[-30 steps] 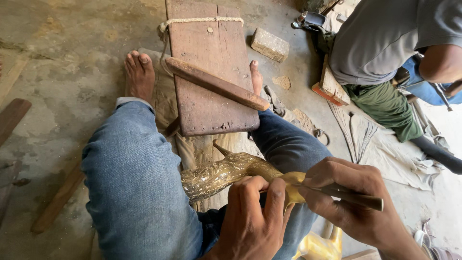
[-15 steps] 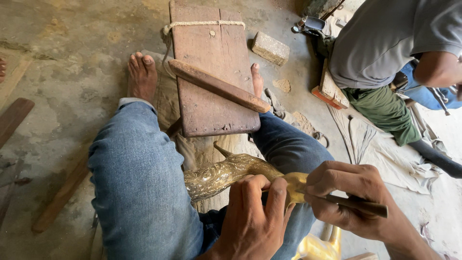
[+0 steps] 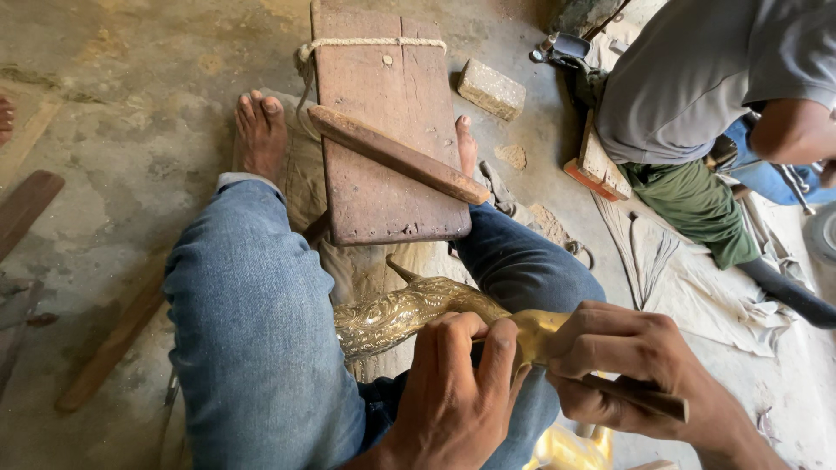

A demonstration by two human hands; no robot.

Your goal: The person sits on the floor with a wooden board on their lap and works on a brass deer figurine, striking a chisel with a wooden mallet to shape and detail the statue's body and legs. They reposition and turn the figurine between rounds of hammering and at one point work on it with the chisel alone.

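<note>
Brass figure (image 3: 409, 313) braced on lap; left hand (image 3: 457, 392) wrapped round it, right hand (image 3: 627, 365) fisted on tool (image 3: 640, 402) (wood handle). Keep strokes short, figure pinned vs thigh.

Between the knees the way is narrow: the ornate golden brass casting (image 3: 409, 309) fills the gap. Ahead, the worn brown wooden board (image 3: 383, 130) with a round wooden stick (image 3: 396, 155) across it blocks the grey concrete floor (image 3: 122, 113) between the bare feet. Right, a seated person in a grey shirt (image 3: 697, 78) closes that side. The floor to the left lies open.
</note>
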